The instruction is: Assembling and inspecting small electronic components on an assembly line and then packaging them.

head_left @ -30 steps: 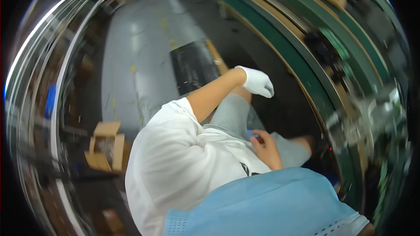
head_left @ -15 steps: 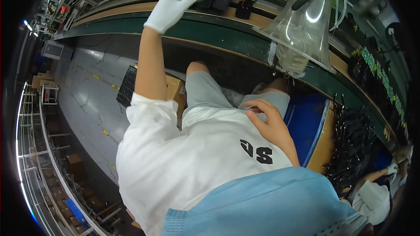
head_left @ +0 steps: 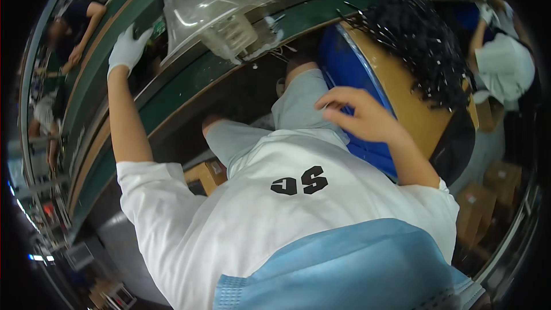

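Note:
My left hand [head_left: 129, 50], in a white glove, reaches over the green workbench [head_left: 201, 80] at the upper left. Its thumb and fingers are apart, and I see nothing held in it. Just right of its fingertips is a green circuit board [head_left: 157, 27], partly hidden behind a clear plastic hood [head_left: 201, 3]. My bare right hand [head_left: 367, 116] hovers near my lap with loosely curved fingers and the thumb apart. It is nearest to the blue bin [head_left: 344, 72] and holds nothing visible.
A heap of black cables [head_left: 422, 46] lies on a cardboard sheet [head_left: 384, 74] at the right. A person [head_left: 502, 66] in white is at the far right; another person's arm [head_left: 86, 34] shows at the far left. Cardboard boxes [head_left: 476, 209] stand on the floor at the lower right.
My view has turned right, so the bench, hood and cables appear farther left. My left hand has moved from the row of circuit boards to beside the hood. My right hand has lifted from my lap.

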`<state>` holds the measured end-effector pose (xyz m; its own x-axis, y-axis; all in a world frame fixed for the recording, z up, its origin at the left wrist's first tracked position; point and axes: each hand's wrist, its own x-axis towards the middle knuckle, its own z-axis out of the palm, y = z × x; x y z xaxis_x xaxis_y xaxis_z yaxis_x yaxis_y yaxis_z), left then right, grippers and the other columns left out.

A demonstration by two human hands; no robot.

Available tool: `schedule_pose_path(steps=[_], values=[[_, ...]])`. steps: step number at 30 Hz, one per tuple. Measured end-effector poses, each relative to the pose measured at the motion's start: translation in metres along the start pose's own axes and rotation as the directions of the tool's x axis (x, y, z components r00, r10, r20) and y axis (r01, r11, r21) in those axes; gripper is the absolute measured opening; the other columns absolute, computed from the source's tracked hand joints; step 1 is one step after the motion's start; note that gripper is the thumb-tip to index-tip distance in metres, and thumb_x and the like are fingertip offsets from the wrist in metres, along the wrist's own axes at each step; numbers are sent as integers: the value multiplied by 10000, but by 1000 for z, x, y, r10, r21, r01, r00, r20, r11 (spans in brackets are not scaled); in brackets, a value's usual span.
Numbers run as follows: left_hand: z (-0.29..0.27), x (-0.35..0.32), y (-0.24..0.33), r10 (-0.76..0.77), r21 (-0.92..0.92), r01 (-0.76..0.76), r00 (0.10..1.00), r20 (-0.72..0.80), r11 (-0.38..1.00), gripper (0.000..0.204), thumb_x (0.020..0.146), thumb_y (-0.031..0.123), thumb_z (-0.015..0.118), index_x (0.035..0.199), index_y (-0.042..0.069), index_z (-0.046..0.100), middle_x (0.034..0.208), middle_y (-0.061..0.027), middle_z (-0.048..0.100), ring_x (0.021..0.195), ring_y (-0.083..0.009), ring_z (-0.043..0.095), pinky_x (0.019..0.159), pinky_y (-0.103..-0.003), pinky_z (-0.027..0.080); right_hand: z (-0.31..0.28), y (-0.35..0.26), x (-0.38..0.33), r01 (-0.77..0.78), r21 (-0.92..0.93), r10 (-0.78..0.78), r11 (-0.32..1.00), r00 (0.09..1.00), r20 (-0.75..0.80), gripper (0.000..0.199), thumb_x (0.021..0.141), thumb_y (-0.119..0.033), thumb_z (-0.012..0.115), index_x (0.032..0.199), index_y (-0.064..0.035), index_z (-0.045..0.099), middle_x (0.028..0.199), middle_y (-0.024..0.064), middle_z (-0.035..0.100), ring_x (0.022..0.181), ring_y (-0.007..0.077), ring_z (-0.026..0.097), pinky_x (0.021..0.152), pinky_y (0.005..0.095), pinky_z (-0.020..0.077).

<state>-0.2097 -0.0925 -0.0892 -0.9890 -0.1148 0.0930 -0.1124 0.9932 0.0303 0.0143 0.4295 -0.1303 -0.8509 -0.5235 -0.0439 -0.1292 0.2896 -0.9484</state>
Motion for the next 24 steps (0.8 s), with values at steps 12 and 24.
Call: schedule_pose_path(steps=[12,24], values=[[-1,-15,15,119,6,-119,990,-74,993,672,918,519,523,1412,69,456,1349,-195,542,1191,-372,550,985,-415,449,-102,-38,-32,-284,-491,-23,824,848,-530,223,934,-124,609,1109,4,661,973,54,687,838,119,603,759,233,487],[4,-27,25,114,213,-43,936,-334,976,504,903,425,512,1350,195,544,1193,-119,652,1057,-362,614,856,-452,493,-96,-35,-5,-155,-355,-34,922,880,-474,218,936,-125,601,1097,7,668,983,56,691,827,122,617,769,220,492]])
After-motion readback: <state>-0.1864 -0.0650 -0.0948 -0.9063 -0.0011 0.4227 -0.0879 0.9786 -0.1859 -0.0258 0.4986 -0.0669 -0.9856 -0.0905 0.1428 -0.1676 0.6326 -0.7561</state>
